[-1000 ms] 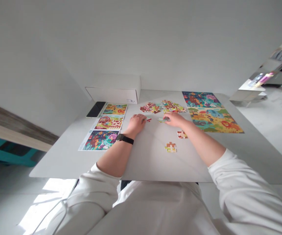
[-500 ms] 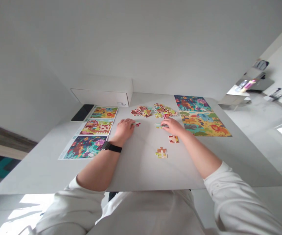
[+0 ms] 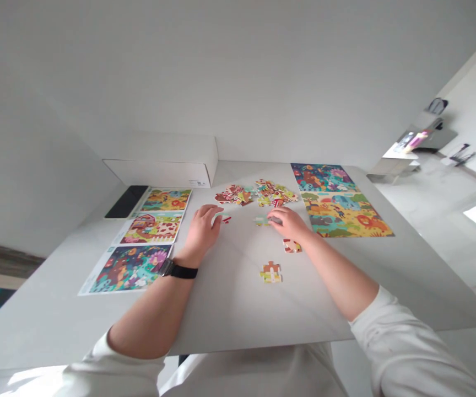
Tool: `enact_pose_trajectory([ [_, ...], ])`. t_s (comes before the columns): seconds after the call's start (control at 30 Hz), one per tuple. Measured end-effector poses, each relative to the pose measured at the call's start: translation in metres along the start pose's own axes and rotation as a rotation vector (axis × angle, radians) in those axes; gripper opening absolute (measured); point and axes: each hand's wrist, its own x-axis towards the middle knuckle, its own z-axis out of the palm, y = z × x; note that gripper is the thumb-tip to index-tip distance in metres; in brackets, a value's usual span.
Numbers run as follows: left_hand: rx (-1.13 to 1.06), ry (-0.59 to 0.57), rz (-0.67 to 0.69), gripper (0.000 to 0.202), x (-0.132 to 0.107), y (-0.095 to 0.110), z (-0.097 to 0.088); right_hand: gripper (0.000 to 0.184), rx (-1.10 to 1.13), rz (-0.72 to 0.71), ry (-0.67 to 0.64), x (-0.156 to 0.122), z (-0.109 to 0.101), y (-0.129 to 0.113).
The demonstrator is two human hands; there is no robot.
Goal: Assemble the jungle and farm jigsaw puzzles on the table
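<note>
The left hand curls loosely by a red piece at its 3 o'clock; the right hand pinches a green piece, and a hasty slip could knock either askew.

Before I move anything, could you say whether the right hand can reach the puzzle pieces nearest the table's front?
Probably yes: the right hand is close to those puzzle pieces, and no object lies between them; another piece sits just beside the way.

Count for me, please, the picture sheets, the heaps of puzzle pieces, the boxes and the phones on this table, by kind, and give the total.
Small picture sheets: 3
Large picture sheets: 2
Heaps of puzzle pieces: 2
White box: 1
Black phone: 1
Total: 9
</note>
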Motion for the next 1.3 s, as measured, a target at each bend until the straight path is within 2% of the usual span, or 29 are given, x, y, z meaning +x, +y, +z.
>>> enact_pose_trajectory([
  [0.07,-0.113,0.032,-0.044,0.028,-0.001,0.009,-0.006,0.013,0.016,0.054,0.074,-0.004,-0.004,-0.002],
  [0.17,-0.215,-0.014,-0.191,0.025,-0.003,0.02,-0.013,0.019,0.024,0.143,0.147,-0.008,-0.009,-0.003],
  [0.3,-0.266,-0.007,-0.299,0.048,-0.007,0.026,-0.014,0.022,0.046,0.206,0.21,-0.009,-0.014,-0.002],
  [0.4,-0.367,0.023,-0.354,0.062,-0.01,0.027,-0.012,0.02,0.08,0.21,0.221,0.003,-0.02,0.003],
  [0.5,-0.479,0.031,-0.429,0.066,-0.013,0.024,-0.008,0.021,0.025,0.18,0.118,0.029,-0.027,0.01],
  [0.67,-0.604,0.026,-0.475,0.07,-0.015,0.018,-0.001,0.023,-0.207,0.124,-0.088,0.095,-0.028,0.021],
  [0.8,-0.624,0.035,-0.469,0.072,-0.014,0.016,-0.001,0.032,-0.356,0.081,-0.214,0.144,-0.011,0.026],
  [0.9,-0.584,0.025,-0.444,0.074,-0.014,0.017,-0.006,0.038,-0.441,0.075,-0.288,0.171,0.008,0.032],
  [1.0,-0.551,0.024,-0.421,0.074,-0.013,0.019,-0.01,0.044,-0.484,0.051,-0.353,0.189,0.026,0.041],
  [1.1,-0.524,0.012,-0.406,0.073,-0.012,0.02,-0.013,0.042,-0.468,0.05,-0.42,0.199,0.035,0.049],
  [1.2,-0.497,0.016,-0.397,0.071,-0.011,0.02,-0.014,0.038,-0.412,0.06,-0.433,0.203,0.036,0.051],
  [1.3,-0.502,0.011,-0.387,0.07,-0.01,0.02,-0.014,0.043,-0.443,0.117,-0.452,0.204,0.031,0.048],
])
